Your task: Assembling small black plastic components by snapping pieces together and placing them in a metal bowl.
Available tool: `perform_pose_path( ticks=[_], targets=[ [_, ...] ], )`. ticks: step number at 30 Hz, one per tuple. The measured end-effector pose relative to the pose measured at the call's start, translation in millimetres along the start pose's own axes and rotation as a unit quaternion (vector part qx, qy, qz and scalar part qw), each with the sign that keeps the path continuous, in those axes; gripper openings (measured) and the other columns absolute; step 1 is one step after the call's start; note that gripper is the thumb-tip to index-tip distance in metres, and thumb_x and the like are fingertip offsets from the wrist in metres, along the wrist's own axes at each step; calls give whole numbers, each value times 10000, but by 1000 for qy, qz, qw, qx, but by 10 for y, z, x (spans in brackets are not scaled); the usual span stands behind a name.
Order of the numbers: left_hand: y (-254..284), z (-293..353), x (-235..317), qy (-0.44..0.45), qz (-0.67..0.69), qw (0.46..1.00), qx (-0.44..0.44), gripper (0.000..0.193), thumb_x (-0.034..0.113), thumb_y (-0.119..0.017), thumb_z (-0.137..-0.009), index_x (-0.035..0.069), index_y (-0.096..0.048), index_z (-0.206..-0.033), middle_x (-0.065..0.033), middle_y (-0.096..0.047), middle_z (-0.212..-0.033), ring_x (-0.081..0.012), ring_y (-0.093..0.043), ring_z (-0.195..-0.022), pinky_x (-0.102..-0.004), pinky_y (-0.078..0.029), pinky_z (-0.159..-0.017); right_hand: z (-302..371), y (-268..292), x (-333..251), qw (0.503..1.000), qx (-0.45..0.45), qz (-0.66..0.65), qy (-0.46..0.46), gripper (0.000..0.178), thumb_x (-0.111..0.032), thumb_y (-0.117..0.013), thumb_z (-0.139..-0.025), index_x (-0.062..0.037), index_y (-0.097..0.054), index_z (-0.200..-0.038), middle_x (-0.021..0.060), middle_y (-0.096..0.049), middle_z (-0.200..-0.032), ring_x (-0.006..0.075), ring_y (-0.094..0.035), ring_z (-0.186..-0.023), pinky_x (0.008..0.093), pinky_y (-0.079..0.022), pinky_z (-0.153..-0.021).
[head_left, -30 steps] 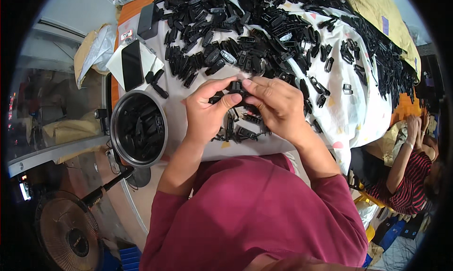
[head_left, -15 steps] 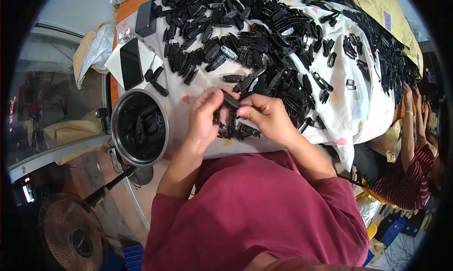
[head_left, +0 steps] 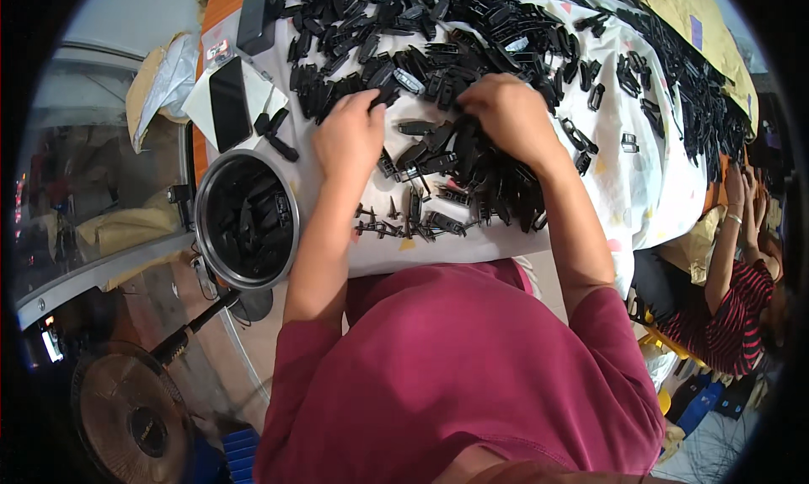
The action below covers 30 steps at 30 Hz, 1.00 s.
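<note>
Small elongated black plastic pieces [head_left: 413,128] lie heaped and scattered over the white patterned cloth [head_left: 324,256]. My left hand [head_left: 347,134] is at the left part of the heap, thumb and forefinger apart, the fingertips at a dark piece. Further right, my right hand [head_left: 510,117] bends down over the heap with its fingers bunched. Its fingertips are partly hidden among the pieces, so what they grip does not show. Between my forearms lie smaller spiky dark parts [head_left: 383,229] and several loose black pieces.
At left stands a round metal bowl [head_left: 297,231] holding black pieces. Behind it a phone [head_left: 230,105] lies on white paper beside a dark box [head_left: 254,22]. A fan [head_left: 147,429] stands at lower left. Another person's forearms [head_left: 726,240] show at far right.
My hands were together near the table's front, holding a dark piece. They have parted and moved away from me to the heap, and that piece is out of them.
</note>
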<state>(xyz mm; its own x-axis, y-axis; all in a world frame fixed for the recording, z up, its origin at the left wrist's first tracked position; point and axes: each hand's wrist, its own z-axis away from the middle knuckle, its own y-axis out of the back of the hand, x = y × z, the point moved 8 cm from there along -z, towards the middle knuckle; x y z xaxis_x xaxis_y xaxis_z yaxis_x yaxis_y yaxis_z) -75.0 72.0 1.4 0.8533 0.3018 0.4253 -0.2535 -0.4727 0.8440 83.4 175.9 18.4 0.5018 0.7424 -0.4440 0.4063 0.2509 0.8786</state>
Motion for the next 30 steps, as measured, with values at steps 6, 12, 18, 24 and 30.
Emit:
perform_pose_path(
  ticks=[6,12,18,24,30],
  targets=[
    [123,273,-100,64,-67,993,-75,285,183,-666,-710,143,-597,-983,-69,-583,-955,-314,-583,-798,-404,-466,-662,11,-370,-252,978,-155,132,52,200,-166,-645,-681,-97,-646,-869,50,-578,-907,245,-523,-901,339,-472,-738],
    [104,295,-269,95,-60,986,-126,259,198,-672,-708,118,-591,-940,-85,-589,-923,-301,-576,-824,-391,-456,-671,-6,-282,-256,982,-141,118,48,229,-200,-670,-675,-73,-633,-862,93,-582,-894,275,-530,-892,352,-463,-736],
    [274,290,-130,110,91,984,-110,243,148,-683,-717,95,-612,-944,-60,-589,-751,-214,-568,-668,-291,-436,-595,426,-7,-116,978,-148,106,-97,302,-340,-681,-673,-65,-601,-771,105,-598,-720,289,-597,-708,368,-469,-622],
    [87,416,-82,187,481,844,-147,263,-36,-662,-696,14,-573,-938,15,-540,-770,-29,-476,-677,-169,-372,-557,527,-7,-128,991,8,82,-108,210,-240,-639,-695,-49,-572,-752,91,-593,-803,282,-562,-787,369,-462,-668],
    [142,439,-34,183,575,789,-119,226,-55,-629,-699,29,-526,-881,-72,-578,-839,-60,-486,-558,-182,-385,-507,473,-132,-405,992,-48,106,57,238,-140,-667,-644,-59,-566,-843,62,-544,-870,259,-535,-821,344,-467,-678]
  ],
)
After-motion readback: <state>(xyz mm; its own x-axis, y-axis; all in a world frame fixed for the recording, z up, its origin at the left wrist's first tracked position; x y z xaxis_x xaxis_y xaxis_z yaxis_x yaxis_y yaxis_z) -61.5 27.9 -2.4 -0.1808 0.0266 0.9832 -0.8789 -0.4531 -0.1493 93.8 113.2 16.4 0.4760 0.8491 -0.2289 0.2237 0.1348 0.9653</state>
